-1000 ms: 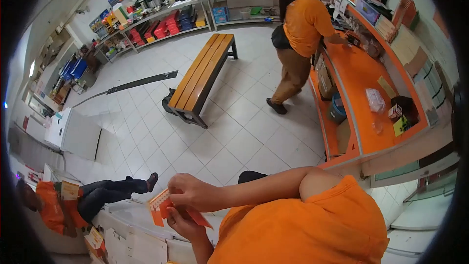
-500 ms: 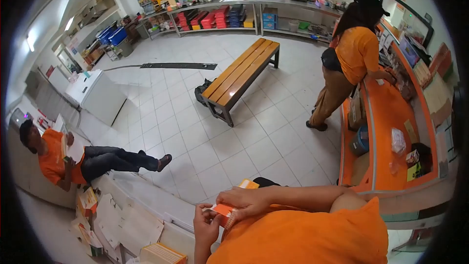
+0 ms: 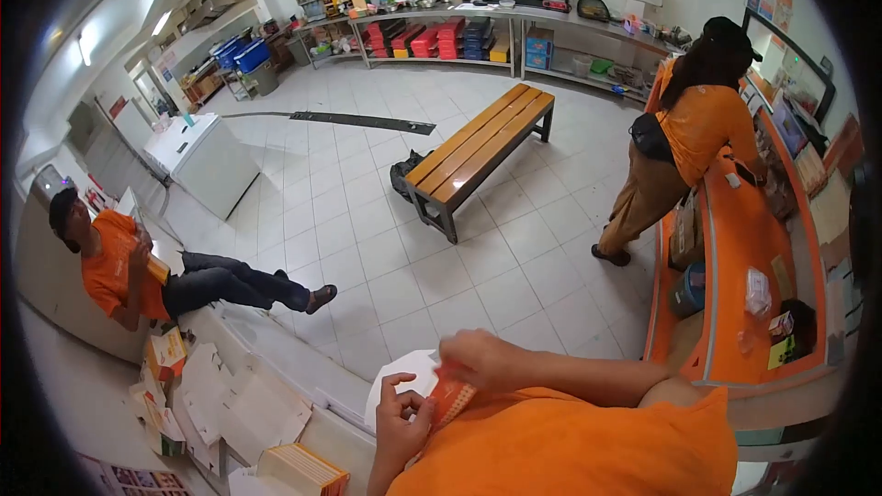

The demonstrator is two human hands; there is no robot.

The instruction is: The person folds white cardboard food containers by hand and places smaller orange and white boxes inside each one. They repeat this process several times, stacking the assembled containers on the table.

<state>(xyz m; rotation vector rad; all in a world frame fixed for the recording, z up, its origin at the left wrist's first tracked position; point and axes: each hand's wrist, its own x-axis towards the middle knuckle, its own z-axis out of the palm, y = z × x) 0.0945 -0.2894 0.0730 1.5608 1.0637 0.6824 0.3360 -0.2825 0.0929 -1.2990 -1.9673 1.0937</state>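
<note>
An orange-and-white printed cardboard carton (image 3: pixel 450 399) is against my body, close to both hands. A white sheet-like panel (image 3: pixel 388 388), seemingly part of it, spreads out behind my left fingers. My right hand (image 3: pixel 473 360) is closed on the carton's upper edge, slightly smeared by motion. On the near side, my left hand (image 3: pixel 401 422) has its index finger and thumb apart, with the thumb beside the carton's printed side. The lower part of the carton is hidden behind my orange shirt.
Flattened white cartons (image 3: pixel 262 395) and a stack of yellow-edged cartons (image 3: pixel 301 471) lie on the white surface at left. A seated person (image 3: pixel 115 262) holds a carton there. Another person (image 3: pixel 703 133) stands at the orange counter (image 3: pixel 749 248). A wooden bench (image 3: pixel 482 147) stands ahead.
My right hand has lifted and turned at the carton, and a white panel now shows. My left fingers have spread from their pinch. The seated person's carton has lowered, and the view has shifted.
</note>
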